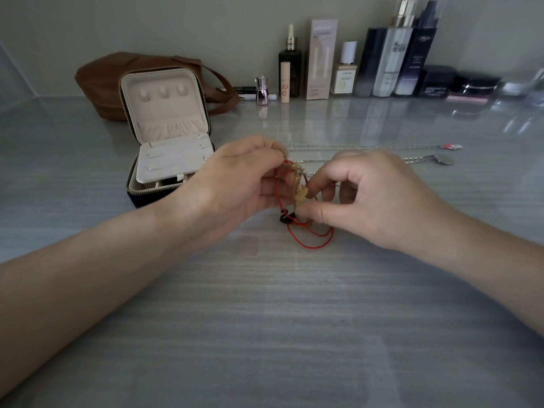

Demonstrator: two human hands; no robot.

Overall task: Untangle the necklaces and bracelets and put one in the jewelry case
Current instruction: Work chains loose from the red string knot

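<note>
Two bare forearms reach in from the bottom corners over a grey streaked table (pixel 265 319). At the middle, the left hand (pixel 235 184) pinches the upper end of a gold chain (pixel 297 178) between thumb and fingertips. The right hand (pixel 368 198) pinches the same chain lower down, thumb pressed to forefinger. A red cord bracelet (pixel 309 240) is tangled with the chain; its loops hang down to the table beneath both hands. Just behind the hands, two silver necklaces (pixel 368 147) lie stretched out straight on the table. To the left, beside the left hand, the jewelry case (pixel 164 136) stands with its lid up, cream lining showing. Behind it rests a brown leather bag (pixel 112 83). Cosmetic bottles (pixel 382 63) line the back wall.
</note>
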